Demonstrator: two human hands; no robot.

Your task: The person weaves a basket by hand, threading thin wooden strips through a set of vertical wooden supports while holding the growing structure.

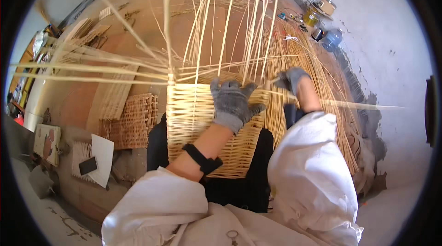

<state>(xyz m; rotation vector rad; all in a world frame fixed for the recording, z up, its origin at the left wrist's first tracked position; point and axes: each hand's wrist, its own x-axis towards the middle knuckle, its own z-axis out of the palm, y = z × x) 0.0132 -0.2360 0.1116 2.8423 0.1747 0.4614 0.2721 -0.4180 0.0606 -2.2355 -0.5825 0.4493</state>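
A pale woven wicker basket (191, 121) rests on my lap, its nearest wall facing me. Long upright rods (225, 25) rise from its far side, and others stick out to the left from its corner. My left hand (230, 101), in a grey glove, lies with fingers spread on the upper part of the wall near the rim. At the right corner, my gloved right hand (294, 81) is closed and somewhat blurred, gripping a wicker rod. A long pale strand (350, 104) runs from that corner out to the right, just below this hand.
A big bundle of loose wicker rods (322, 75) lies on the floor at right. Woven panels (133, 119) lie at left, near a white sheet (102, 158) with a dark phone (88, 166). A blue water jug (332, 39) stands by the right wall.
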